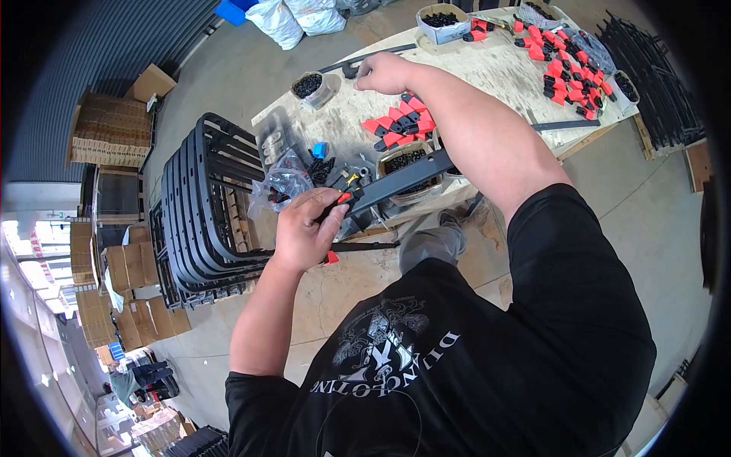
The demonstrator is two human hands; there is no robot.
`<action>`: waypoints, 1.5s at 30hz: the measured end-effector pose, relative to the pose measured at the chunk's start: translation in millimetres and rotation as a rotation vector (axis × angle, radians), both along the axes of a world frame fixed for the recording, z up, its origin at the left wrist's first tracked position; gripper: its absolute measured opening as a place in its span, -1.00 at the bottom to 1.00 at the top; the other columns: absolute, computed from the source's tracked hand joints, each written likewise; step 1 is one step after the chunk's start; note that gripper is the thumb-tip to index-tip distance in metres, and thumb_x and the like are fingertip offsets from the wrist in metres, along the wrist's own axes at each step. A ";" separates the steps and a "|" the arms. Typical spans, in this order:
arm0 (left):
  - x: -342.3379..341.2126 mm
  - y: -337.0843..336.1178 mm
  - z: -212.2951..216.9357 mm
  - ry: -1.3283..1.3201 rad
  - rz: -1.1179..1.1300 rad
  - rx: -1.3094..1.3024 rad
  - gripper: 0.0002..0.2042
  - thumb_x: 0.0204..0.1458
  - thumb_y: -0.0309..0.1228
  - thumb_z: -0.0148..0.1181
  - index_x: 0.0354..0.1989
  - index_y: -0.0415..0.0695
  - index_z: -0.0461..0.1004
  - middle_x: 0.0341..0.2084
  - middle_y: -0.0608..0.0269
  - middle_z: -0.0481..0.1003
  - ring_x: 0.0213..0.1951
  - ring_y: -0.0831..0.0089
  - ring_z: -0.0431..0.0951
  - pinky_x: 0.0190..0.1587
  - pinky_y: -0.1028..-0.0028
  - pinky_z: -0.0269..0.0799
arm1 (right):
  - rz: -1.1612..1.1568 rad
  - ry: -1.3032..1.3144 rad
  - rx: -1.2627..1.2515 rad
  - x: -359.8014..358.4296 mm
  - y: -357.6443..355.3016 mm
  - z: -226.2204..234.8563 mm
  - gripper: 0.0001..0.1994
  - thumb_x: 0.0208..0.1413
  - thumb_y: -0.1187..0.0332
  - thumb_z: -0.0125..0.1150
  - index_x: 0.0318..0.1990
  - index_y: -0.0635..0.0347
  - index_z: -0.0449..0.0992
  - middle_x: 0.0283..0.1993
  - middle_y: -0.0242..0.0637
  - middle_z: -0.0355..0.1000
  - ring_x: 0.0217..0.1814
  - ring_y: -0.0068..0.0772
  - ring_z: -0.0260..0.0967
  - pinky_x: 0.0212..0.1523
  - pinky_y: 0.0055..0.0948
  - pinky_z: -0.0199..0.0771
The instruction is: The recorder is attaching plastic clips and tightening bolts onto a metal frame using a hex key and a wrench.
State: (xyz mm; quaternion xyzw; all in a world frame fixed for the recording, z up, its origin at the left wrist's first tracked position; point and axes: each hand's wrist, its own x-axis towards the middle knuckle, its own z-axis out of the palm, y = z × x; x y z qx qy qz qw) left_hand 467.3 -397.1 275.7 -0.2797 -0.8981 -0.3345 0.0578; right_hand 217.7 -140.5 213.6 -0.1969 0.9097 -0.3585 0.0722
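Left hand (304, 232): fingers curled shut around the near end of a flat black bar (400, 181), thumb pressed by a small red-and-black clip (344, 198) at that end; the grip looks meant to steady the bar while the other hand is away.
Bar: runs from the left hand up and to the right, held over the table's near edge and crossing a tub of black screws (407, 161); its far end goes behind the right forearm.
Right hand (383, 72): reached far across the plywood table (487, 68), fingertips pinched together at a dark small part beside a long thin black strip (365, 57); what is pinched is too small to tell.
Why so far: the small parts sit at the far edge, so the arm stretches over the near heap of red clips (400, 122).
Cups: one cup of black fasteners (311, 85) just left of the right hand, a box of them (442, 21) at the far edge.
Far right: a big spread of red clips (567, 65) and another black strip (567, 124).
Left of table: a stack of black frames (205, 206) stands close, with bags of bits (282, 186) between it and the left hand.
In the way: the right forearm hides the bar's far end; the frames crowd the left elbow's side.
Floor: cardboard boxes (110, 129) well off to the left.
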 end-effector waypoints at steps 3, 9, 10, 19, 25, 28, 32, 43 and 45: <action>-1.5 1.3 0.6 0.017 0.000 -0.001 -0.82 0.02 -0.49 0.38 -0.20 -0.22 0.60 -0.25 0.00 0.63 -0.20 0.05 0.65 -0.10 0.26 0.57 | -0.003 -0.030 0.008 -0.2 0.7 -0.4 -0.52 0.02 0.02 0.33 -0.03 0.20 0.65 0.00 -0.01 0.59 0.05 -0.08 0.54 0.10 -0.25 0.50; -0.1 0.1 0.1 0.050 -0.004 -0.025 -0.81 0.01 -0.49 0.38 -0.19 -0.22 0.59 -0.26 0.00 0.63 -0.20 0.04 0.64 -0.09 0.26 0.56 | -0.003 -0.071 0.001 3.1 -0.3 1.5 -0.52 0.04 0.02 0.34 -0.03 0.22 0.65 0.00 0.00 0.59 0.05 -0.09 0.54 0.10 -0.26 0.50; -0.2 -0.6 -0.6 0.043 -0.005 -0.031 -0.79 0.00 -0.48 0.39 -0.18 -0.22 0.59 -0.26 0.00 0.63 -0.19 0.03 0.64 -0.09 0.26 0.56 | -0.011 -0.072 -0.007 3.9 -0.1 1.7 -0.52 0.04 0.03 0.34 -0.03 0.22 0.65 0.00 0.00 0.59 0.05 -0.09 0.54 0.11 -0.26 0.49; -18.5 6.2 23.1 -0.063 -0.021 0.031 -0.44 -0.09 -0.29 0.50 0.07 -0.32 0.49 -0.13 -0.02 0.59 -0.12 0.20 0.64 0.02 0.32 0.53 | 0.001 -0.088 -0.006 1.2 -1.6 5.0 -0.52 0.03 0.02 0.35 -0.04 0.23 0.65 -0.01 0.00 0.59 0.05 -0.09 0.54 0.10 -0.26 0.50; -62.3 76.2 44.1 -0.140 -0.312 -0.141 -0.43 -0.05 -0.15 0.42 0.07 -0.29 0.49 -0.16 -0.12 0.59 -0.10 0.02 0.62 0.01 0.21 0.52 | -0.006 -0.078 -0.064 1.7 4.0 1.2 -0.50 0.01 0.01 0.37 -0.04 0.25 0.65 -0.03 0.02 0.59 0.02 -0.09 0.55 0.08 -0.25 0.50; -59.2 105.6 38.8 -0.198 -0.458 -0.357 -0.30 -0.10 -0.15 0.43 0.19 -0.30 0.39 -0.17 -0.19 0.57 -0.11 -0.07 0.60 -0.01 0.15 0.50 | -0.009 -0.113 -0.038 6.4 5.9 4.0 -0.52 0.00 0.02 0.38 -0.05 0.22 0.66 -0.01 0.01 0.59 0.02 -0.09 0.55 0.09 -0.25 0.50; -51.9 112.5 37.6 -0.254 -0.419 -0.437 -0.23 -0.08 -0.09 0.40 0.26 -0.30 0.30 -0.21 -0.25 0.57 -0.16 -0.16 0.60 -0.03 0.11 0.50 | -0.008 -0.123 -0.039 4.1 4.4 4.4 -0.53 0.00 0.04 0.39 -0.05 0.22 0.66 -0.01 0.00 0.59 0.04 -0.08 0.54 0.10 -0.26 0.50; -56.8 103.4 38.1 -0.433 -0.260 -0.246 -0.22 -0.05 -0.06 0.38 0.28 -0.23 0.22 -0.25 -0.29 0.58 -0.12 -0.17 0.62 -0.02 0.15 0.52 | 0.006 -0.181 -0.040 2.2 3.4 4.6 -0.53 0.00 0.04 0.39 -0.04 0.21 0.66 -0.01 -0.01 0.59 0.05 -0.12 0.54 0.09 -0.28 0.49; -55.6 101.1 34.5 -0.415 -0.257 -0.233 -0.23 -0.05 -0.06 0.38 0.26 -0.23 0.20 -0.26 -0.29 0.58 -0.13 -0.17 0.62 -0.03 0.15 0.52 | -0.006 -0.186 -0.057 0.8 3.3 3.5 -0.53 0.01 0.04 0.38 -0.04 0.21 0.66 -0.01 -0.02 0.59 0.05 -0.13 0.54 0.09 -0.28 0.49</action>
